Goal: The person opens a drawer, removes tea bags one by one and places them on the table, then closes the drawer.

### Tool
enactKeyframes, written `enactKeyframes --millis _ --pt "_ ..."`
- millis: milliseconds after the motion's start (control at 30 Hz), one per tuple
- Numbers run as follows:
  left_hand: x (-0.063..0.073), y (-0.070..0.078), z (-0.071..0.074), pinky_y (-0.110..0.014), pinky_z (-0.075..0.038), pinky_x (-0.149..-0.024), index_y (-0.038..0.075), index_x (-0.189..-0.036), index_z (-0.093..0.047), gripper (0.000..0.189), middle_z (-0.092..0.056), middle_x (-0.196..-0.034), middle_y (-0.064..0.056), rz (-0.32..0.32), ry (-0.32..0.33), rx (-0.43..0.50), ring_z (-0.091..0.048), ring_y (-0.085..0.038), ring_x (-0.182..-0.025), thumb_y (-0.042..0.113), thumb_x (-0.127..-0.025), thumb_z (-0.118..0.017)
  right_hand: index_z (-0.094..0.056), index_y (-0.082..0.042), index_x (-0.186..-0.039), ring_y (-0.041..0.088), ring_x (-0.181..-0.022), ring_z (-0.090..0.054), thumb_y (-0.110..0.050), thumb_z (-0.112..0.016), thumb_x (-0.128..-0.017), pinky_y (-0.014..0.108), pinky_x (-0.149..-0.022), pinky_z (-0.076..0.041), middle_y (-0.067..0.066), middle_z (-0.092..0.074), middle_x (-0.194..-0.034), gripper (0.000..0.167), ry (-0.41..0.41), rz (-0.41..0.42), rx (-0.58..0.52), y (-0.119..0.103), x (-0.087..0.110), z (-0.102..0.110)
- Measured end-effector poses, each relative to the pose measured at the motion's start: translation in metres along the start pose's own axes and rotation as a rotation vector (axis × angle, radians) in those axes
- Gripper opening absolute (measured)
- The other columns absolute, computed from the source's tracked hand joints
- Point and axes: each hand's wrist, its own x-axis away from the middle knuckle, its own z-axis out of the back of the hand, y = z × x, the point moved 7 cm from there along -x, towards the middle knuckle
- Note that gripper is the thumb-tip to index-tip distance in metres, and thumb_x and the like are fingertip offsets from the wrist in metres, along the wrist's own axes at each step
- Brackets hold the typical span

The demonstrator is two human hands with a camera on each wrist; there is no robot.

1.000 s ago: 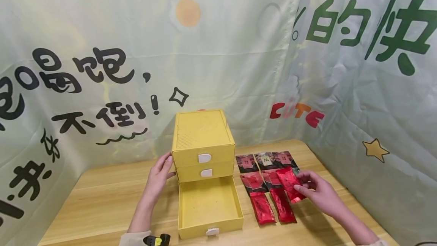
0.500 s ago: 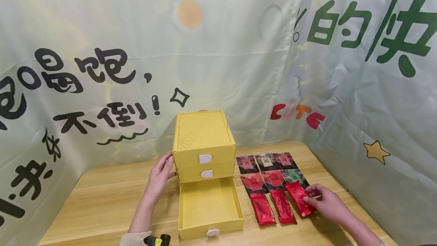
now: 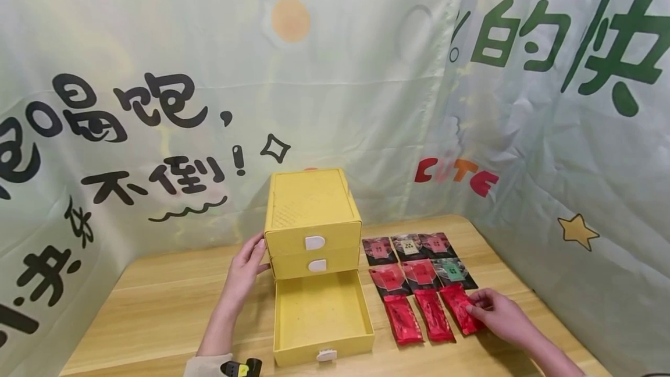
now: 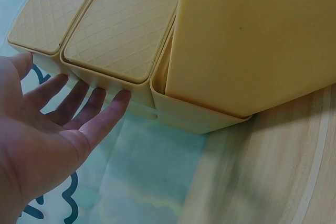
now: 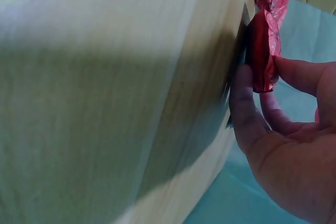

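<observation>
My right hand (image 3: 499,314) pinches a shiny red foil packet (image 3: 459,308) between thumb and fingers at its right side. In the right wrist view the thumb and fingertips meet this foil packet (image 5: 265,51) from both sides, close over the table. Two similar red packets (image 3: 403,320) lie to its left in a row. My left hand (image 3: 243,263) rests against the left side of a yellow drawer box (image 3: 314,199). Its fingers (image 4: 86,108) are spread and fairly straight, fingertips at the box's side edge. The lowest drawer (image 3: 321,310) is pulled out, with nothing in it.
Several flat dark square sachets with red, cream and green labels, such as the green-labelled one (image 3: 452,272), lie in two rows behind the red packets. The wooden table (image 3: 167,301) backs onto a printed curtain (image 3: 335,74). Two upper drawers stay closed.
My right hand has moved right and toward me with the red packet, bringing it down beside the other two. The green-labelled sachet behind is uncovered. The left hand stays at the box.
</observation>
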Motion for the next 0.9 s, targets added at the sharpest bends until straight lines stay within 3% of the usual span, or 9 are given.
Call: enactKeyframes --millis 367,533,633,833,900 --pt "0.0 0.002 -0.001 -0.045 -0.058 -0.099 0.003 -0.156 -0.044 0.052 -0.045 -0.158 -0.02 0.002 0.001 0.005 -0.047 -0.035 -0.14 0.032 -0.113 -0.047 -0.063 0.009 -0.114 0.026 -0.095 -0.067 -0.018 -0.073 -0.097 0.036 -0.076 -0.056 0.006 -0.067 -0.098 0.033 0.002 0.0 0.006 0.002 0.0 0.0" --pt "0.0 0.001 0.001 -0.042 -0.059 -0.097 0.003 -0.156 -0.044 0.052 -0.045 -0.158 -0.02 0.001 0.001 0.004 -0.048 -0.035 -0.14 0.032 -0.113 -0.047 -0.06 0.011 -0.121 0.028 -0.096 -0.067 -0.017 -0.072 -0.097 0.036 -0.074 -0.058 0.014 -0.067 -0.106 0.039 0.029 0.035 -0.002 -0.007 0.001 0.006" --pt "0.001 0.0 0.002 -0.04 -0.06 -0.095 0.002 -0.156 -0.044 0.053 -0.046 -0.157 -0.021 0.0 0.005 0.0 -0.048 -0.036 -0.139 0.032 -0.113 -0.047 -0.059 0.011 -0.126 0.033 -0.101 -0.066 -0.014 -0.073 -0.097 0.041 -0.077 -0.062 0.02 -0.065 -0.116 0.041 0.112 0.122 0.015 -0.028 0.007 0.012" --pt "0.0 0.0 0.001 -0.038 -0.059 -0.096 0.003 -0.156 -0.044 0.053 -0.044 -0.159 -0.019 0.006 -0.001 0.009 -0.046 -0.033 -0.141 0.032 -0.113 -0.048 -0.064 0.004 -0.121 0.033 -0.102 -0.066 -0.004 -0.081 -0.087 0.053 -0.082 -0.059 0.016 -0.067 -0.113 0.039 0.399 0.454 0.102 -0.093 0.028 0.01" --pt "0.0 0.0 0.001 -0.04 -0.059 -0.097 0.003 -0.156 -0.044 0.052 -0.045 -0.159 -0.019 0.005 -0.002 0.01 -0.046 -0.033 -0.141 0.031 -0.113 -0.048 -0.065 0.001 -0.118 0.029 -0.101 -0.065 -0.002 -0.083 -0.083 0.049 -0.083 -0.057 0.013 -0.067 -0.112 0.04 0.466 0.563 0.131 -0.115 0.035 0.005"
